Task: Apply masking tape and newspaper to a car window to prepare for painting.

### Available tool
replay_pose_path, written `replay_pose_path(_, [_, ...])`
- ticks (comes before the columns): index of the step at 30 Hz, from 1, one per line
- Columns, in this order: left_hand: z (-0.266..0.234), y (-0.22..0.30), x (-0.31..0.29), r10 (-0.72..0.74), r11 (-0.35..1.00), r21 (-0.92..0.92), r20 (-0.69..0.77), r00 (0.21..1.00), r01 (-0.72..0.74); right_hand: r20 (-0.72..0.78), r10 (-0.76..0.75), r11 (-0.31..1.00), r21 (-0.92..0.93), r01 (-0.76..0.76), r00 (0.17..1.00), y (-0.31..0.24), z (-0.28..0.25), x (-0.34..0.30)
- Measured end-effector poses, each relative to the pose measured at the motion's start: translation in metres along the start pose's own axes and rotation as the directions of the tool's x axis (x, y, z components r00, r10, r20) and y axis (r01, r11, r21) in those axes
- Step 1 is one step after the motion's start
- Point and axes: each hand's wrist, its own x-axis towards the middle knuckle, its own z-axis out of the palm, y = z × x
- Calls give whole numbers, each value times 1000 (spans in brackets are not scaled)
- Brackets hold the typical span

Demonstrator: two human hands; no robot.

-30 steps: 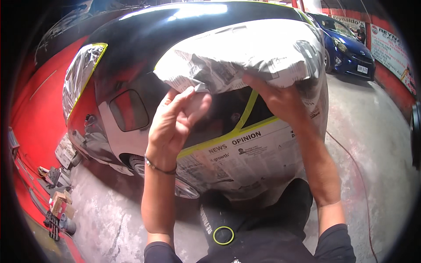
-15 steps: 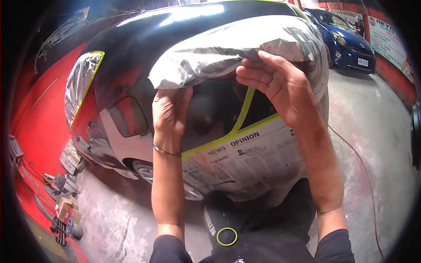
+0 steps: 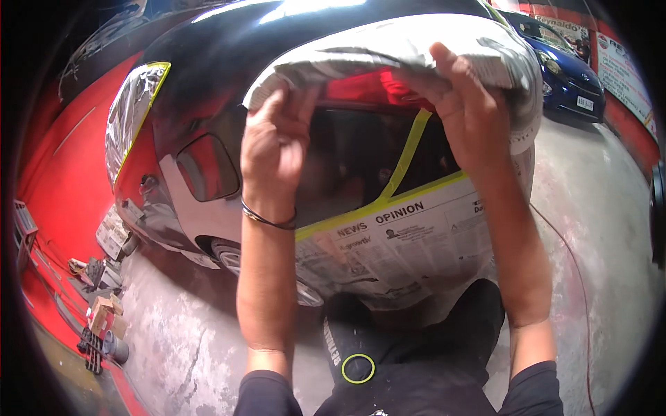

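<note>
A long sheet of white masking newspaper (image 3: pixel 416 43) lies along the roof edge of a dark car (image 3: pixel 229 52), its near edge lifted. My left hand (image 3: pixel 274 142) grips that edge at the left end, fingers partly hidden beneath it. Toward the right end, my right hand (image 3: pixel 472 114) holds the edge with its thumb on top and its fingers mostly hidden. Between the hands, a bright red surface (image 3: pixel 361 87) shows under the paper. Below are the dark side window (image 3: pixel 347 156), a strip of yellow-green masking tape (image 3: pixel 408 149) and newspaper (image 3: pixel 402 253) covering the door.
A side mirror (image 3: pixel 208 166) juts out at left. Silvery film (image 3: pixel 137 104) covers the windscreen area. Boxes and cans (image 3: pixel 107 319) stand by the red wall. A hose (image 3: pixel 579 277) runs along the floor at right, and a blue car (image 3: pixel 565 76) stands behind. A yellow-green ring (image 3: pixel 359 369) shows against my dark clothing.
Both hands have risen to the paper's edge, and the right one has closed on it. The near edge is lifted, baring the red surface. My view has shifted slightly.
</note>
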Motion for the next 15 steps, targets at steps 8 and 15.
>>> replay_pose_path(8, [-36, -3, -9, 374, 600, 800, -251, 893, -26, -335, 585, 811, 255, -527, 739, -19, 19, -42])
replay_pose_path(15, [48, -18, -37, 328, -518, 559, 829, 453, -648, -365, 634, 772, 247, -586, 682, -30, 6, -42])
